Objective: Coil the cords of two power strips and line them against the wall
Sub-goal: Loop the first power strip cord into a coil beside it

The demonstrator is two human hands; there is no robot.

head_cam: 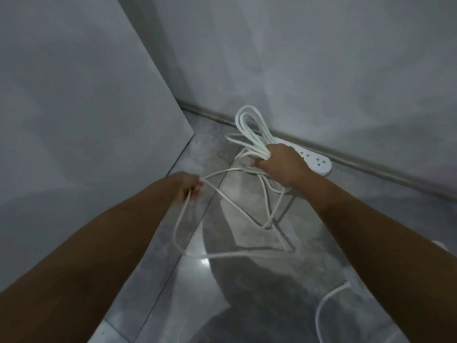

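Note:
My right hand (279, 164) grips a bundle of white cord loops (249, 129) that stick up and to the left of the fist. Behind that hand, a white power strip (315, 160) lies on the floor along the wall's base. My left hand (189, 188) pinches a loose stretch of the same white cord (222, 194); slack hangs from it and trails over the floor (247, 254). A second white cord (326, 300) curves across the floor at the lower right, its far end hidden by my right forearm.
A grey wall (321, 70) runs along the back with a baseboard (371, 164). A large grey panel (74, 107) stands at the left, forming a corner. The floor (222, 293) is glossy grey tile with my shadow on it.

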